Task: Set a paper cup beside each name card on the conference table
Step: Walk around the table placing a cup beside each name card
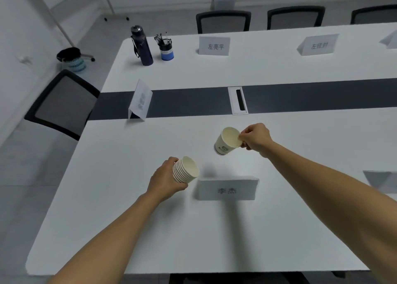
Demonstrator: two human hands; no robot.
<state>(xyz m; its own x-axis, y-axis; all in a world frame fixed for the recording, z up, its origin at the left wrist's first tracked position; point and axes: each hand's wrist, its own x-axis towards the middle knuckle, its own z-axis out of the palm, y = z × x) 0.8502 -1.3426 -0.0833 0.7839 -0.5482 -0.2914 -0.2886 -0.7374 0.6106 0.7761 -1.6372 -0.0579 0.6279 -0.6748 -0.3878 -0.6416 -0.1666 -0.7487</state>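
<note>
A paper cup (227, 141), cream inside and white outside with a green and dark logo on its wall, is hanging tilted in the air above the white surface (129, 219), its mouth turned toward the camera. The right hand (255, 138) is pinching it by the rim, the fingers (242, 138) closed on the edge at the cup's right side. Just below and nearer the camera, a name card (227, 189) with dark printed characters is standing on the surface, and the cup is hovering beyond it without touching the surface. To the left of that card the left hand (165, 179) is wrapping its fingers round a stack of cups (185, 169), nested together with their rims showing as close rings, tipped with the open end pointing right. Farther out, another name card (140, 99) is standing on the dark centre strip (189, 101) near the table's left end, and two more are standing along the far side. A dark bottle (142, 46) and a blue pen holder (166, 50) are sitting at the far left corner. Black chairs (223, 21) are lining the far edge.
</note>
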